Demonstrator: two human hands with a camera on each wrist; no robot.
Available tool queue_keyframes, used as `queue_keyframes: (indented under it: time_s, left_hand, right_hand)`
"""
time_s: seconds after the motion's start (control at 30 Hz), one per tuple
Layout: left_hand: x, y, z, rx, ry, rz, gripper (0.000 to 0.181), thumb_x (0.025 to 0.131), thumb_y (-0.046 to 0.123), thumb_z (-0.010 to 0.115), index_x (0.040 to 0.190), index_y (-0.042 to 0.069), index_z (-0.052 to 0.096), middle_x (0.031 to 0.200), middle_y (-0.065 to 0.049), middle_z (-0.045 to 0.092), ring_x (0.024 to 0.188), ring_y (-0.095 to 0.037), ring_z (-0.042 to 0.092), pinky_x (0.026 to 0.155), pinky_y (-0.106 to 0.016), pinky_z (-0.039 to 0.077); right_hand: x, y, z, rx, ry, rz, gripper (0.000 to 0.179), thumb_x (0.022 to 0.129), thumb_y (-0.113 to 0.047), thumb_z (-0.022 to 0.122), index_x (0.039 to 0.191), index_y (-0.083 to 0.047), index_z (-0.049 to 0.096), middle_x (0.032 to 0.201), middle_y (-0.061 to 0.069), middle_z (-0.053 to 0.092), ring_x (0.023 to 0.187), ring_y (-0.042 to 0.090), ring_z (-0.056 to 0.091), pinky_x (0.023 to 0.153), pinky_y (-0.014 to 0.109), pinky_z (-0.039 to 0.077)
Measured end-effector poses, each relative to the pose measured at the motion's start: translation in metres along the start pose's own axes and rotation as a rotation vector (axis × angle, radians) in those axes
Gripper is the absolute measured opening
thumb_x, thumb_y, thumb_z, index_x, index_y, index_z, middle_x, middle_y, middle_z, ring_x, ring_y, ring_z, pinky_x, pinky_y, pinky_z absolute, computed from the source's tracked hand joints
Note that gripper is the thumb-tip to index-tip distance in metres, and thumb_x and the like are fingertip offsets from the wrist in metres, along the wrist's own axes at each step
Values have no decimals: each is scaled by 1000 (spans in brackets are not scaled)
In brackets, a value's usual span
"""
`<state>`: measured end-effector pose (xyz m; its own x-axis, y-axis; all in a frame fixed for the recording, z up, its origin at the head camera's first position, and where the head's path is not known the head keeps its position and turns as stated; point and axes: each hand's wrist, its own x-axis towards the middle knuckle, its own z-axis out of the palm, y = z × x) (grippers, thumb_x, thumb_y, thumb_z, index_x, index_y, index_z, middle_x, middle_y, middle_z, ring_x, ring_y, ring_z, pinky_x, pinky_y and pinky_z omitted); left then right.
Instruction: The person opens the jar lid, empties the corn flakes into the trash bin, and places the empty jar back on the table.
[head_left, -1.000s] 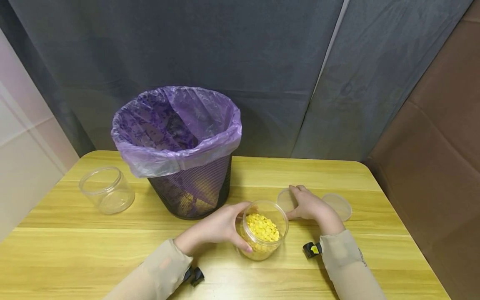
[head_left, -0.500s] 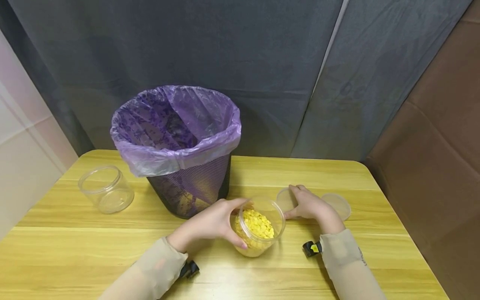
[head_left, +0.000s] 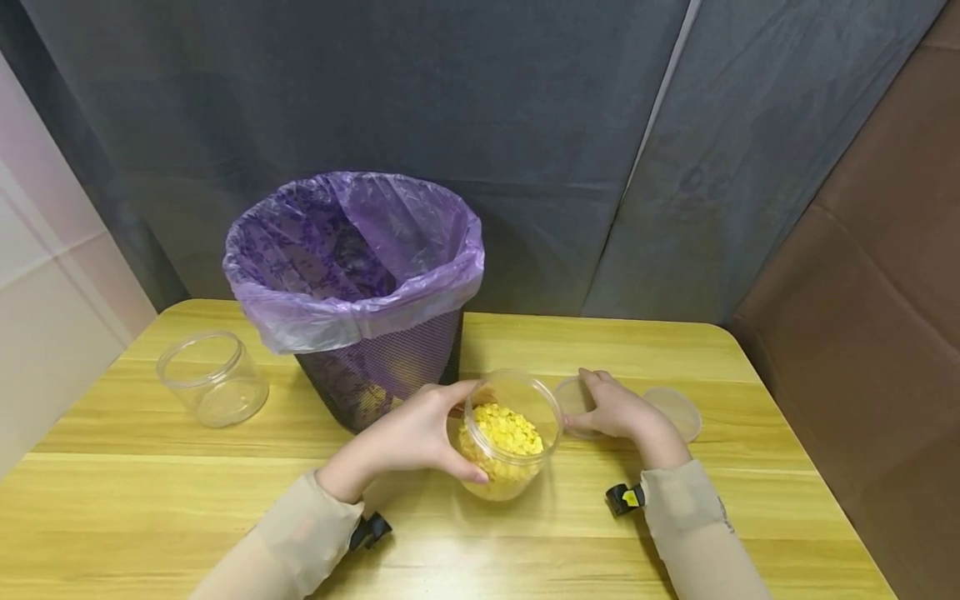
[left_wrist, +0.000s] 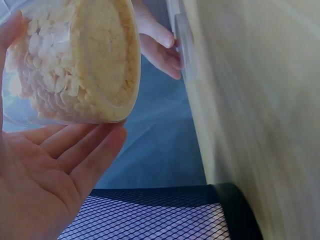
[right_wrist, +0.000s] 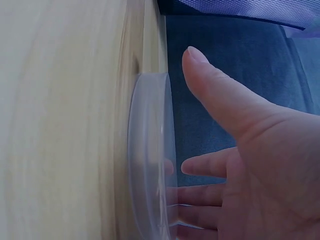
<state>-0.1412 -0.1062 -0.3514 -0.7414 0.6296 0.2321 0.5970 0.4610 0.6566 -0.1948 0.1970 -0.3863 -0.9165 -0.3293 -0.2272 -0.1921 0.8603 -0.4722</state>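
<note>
My left hand (head_left: pixel 408 433) grips a clear plastic jar (head_left: pixel 501 482) by its side, thumb in front and fingers behind. Yellow flakes (head_left: pixel 506 428) fill roughly the lower half of that jar, which has no lid on. The left wrist view shows the jar's base (left_wrist: pixel 106 55) lifted off the table and tilted. Over a translucent round lid (head_left: pixel 572 395) lying flat on the table is my right hand (head_left: pixel 621 407). Its thumb is spread away from the lid in the right wrist view, and the fingers are extended at the rim; whether they touch it is unclear.
A black mesh bin (head_left: pixel 386 367) with a purple bag liner (head_left: pixel 438 292) stands behind my left hand. An empty clear jar (head_left: pixel 228 392) sits at the table's left. A second lid (head_left: pixel 684 415) lies right of my right hand. A grey curtain (head_left: pixel 540 167) hangs behind.
My left hand has lifted the jar of flakes and brought it left and slightly away from me, toward the bin. The right hand's thumb has shifted slightly; otherwise that hand stays put.
</note>
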Motion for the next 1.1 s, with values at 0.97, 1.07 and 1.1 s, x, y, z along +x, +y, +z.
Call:
queue_keyframes:
  time_s: [0.97,1.07,1.1]
  left_hand:
    - [-11,17,-29,-71,118,100,88,54,30,92,130,7,54,121,-2,62,107,-15,59,91,-33,49]
    - [-12,19,-33,-55,131,111,90,53,30,92,131,8,54,122,-1,62,105,-15,59,88,-32,50]
    - [-13,20,-34,-52,134,115,90,53,30,92,131,8,53,122,-1,62,105,-14,59,87,-32,51]
  right_hand:
    - [-11,-19,-28,67,215,-74,64,94,-31,61,143,4,37,144,26,38,132,43,33,108,55,26]
    - [-12,-20,-31,70,258,-94,61,94,-29,61,141,4,41,142,25,42,131,43,36,107,54,28]
    - [-12,-21,-32,69,272,-101,60,94,-29,61,140,5,42,141,25,43,130,42,36,107,54,28]
